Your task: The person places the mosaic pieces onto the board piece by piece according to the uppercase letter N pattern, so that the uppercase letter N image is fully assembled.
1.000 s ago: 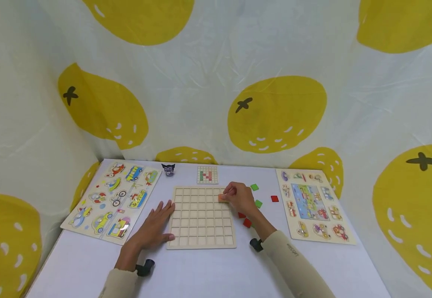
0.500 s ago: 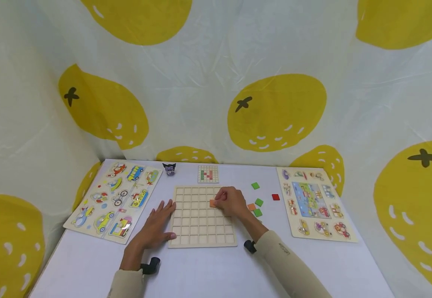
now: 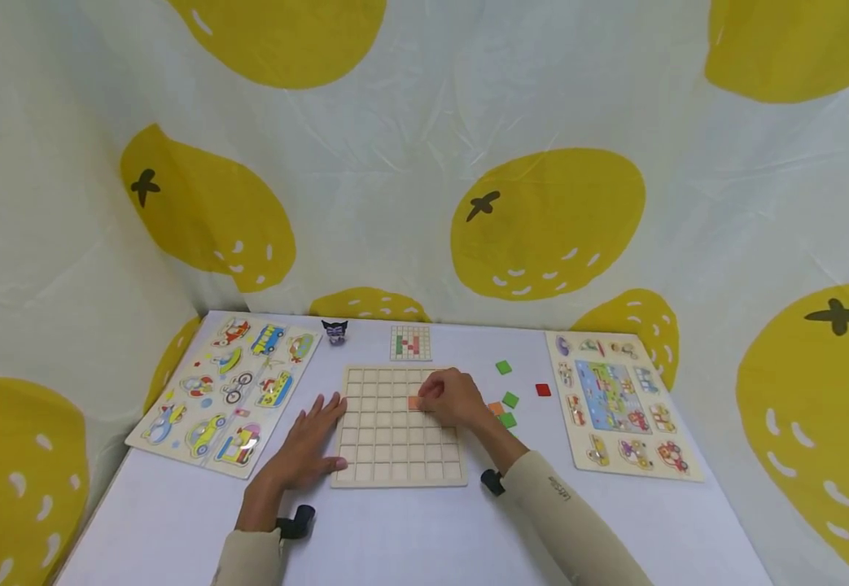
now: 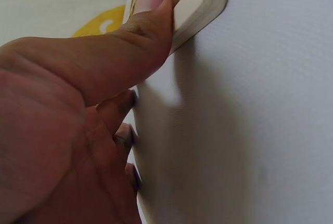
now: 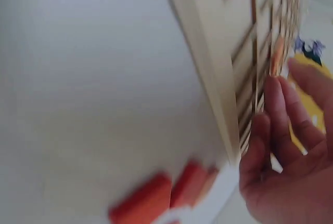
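Note:
A square wooden grid board [image 3: 399, 482] lies on the table. My left hand [image 3: 298, 456] rests at its left side with fingers spread; in the left wrist view, the thumb of that hand [image 4: 78, 73] presses on the board's rim [image 4: 200, 5]. Over the right part of the grid, my right hand [image 3: 455, 400] pinches an orange tile [image 3: 413, 403] at its right edge. The right wrist view has the fingertips of this hand [image 5: 291, 125] against the orange tile [image 5: 278, 55], low on the grid. A small pattern card [image 3: 410, 343] stands behind the board.
Right of the board lie green tiles [image 3: 503, 367], another orange tile [image 3: 495, 408] and a red tile [image 3: 543, 390]; more red tiles [image 5: 143, 200] show near the forearm. Picture puzzles lie left [image 3: 222, 391] and right [image 3: 618, 407]. A small dark figure [image 3: 334, 332] stands at the back.
My right hand has moved left and slightly toward me over the grid with the orange tile, mostly in the first half second. My left hand has stayed at the board's edge.

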The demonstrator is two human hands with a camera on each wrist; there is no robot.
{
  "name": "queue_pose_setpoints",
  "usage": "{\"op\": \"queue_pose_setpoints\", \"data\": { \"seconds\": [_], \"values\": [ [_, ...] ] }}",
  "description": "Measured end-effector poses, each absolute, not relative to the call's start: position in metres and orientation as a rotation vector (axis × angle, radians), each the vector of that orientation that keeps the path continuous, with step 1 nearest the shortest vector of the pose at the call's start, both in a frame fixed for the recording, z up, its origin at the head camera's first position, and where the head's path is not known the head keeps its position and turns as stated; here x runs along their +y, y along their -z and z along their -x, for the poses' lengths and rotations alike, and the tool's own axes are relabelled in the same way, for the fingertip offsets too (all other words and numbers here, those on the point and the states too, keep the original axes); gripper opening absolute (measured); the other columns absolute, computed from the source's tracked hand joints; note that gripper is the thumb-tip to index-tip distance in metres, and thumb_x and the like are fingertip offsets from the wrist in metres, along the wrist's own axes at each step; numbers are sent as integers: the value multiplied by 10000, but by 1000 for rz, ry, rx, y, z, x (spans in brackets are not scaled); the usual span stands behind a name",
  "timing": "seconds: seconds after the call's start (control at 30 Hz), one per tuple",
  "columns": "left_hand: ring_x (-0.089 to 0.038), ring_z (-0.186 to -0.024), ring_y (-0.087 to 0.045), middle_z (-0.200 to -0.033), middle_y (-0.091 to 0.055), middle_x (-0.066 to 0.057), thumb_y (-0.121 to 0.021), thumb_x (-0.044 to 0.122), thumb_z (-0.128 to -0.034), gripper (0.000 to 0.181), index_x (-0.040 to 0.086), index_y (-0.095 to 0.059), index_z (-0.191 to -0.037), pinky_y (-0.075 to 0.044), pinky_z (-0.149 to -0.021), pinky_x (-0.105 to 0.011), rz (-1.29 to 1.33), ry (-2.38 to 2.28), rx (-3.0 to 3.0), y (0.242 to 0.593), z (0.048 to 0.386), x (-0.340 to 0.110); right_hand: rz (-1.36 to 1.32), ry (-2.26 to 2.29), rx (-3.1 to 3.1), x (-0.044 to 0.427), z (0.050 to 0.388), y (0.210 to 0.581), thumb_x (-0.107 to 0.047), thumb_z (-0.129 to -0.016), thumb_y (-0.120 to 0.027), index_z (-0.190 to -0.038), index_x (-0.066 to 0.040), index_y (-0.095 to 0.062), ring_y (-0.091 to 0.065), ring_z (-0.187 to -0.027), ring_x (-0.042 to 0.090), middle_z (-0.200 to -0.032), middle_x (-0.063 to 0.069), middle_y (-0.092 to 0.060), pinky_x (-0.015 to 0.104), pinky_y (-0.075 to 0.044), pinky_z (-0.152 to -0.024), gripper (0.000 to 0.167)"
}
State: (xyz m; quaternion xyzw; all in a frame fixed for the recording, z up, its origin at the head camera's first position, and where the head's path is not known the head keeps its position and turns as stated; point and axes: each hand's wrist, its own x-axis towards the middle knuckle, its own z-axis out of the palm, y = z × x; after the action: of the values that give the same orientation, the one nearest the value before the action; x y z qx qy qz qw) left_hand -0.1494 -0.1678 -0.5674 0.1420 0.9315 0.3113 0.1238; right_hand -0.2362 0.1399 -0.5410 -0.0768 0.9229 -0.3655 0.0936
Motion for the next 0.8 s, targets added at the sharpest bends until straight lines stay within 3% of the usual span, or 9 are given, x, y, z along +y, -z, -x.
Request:
{"op": "queue_pose_setpoints", "data": {
  "seconds": [0.3,0.57,0.8],
  "values": [
    [-438,-1663,-29,-1790,-149,-134,-884,208,-851,1062,98,-251,-1697,-49,-1334,-663,-401,-896,2742,565,149,-168,143,1167,2678,189,241,523,-173,-926,-823,-1023,-152,-783,-613,-821,190,-896,14,-704,263,-532,-677,107],
    [-438,-1664,-35,-1790,-156,-134,-885,216,-849,1065,107,-252,-1698,-47,-1336,-659,-393,-910,2738,567,148,-168,115,1107,2718,225,235,529,-150,-878,-875,-1049,-96,-785,-621,-735,182,-934,37,-743,271,-524,-606,201],
    [-433,-1665,-44,-1791,-163,-126,-887,229,-848,1066,115,-255,-1698,-57,-1335,-661,-417,-912,2750,570,148,-168,118,1039,2748,232,231,536,-91,-876,-865,-1118,-142,-797,-609,-865,200,-982,57,-729,259,-540,-654,257]
  ]
}}
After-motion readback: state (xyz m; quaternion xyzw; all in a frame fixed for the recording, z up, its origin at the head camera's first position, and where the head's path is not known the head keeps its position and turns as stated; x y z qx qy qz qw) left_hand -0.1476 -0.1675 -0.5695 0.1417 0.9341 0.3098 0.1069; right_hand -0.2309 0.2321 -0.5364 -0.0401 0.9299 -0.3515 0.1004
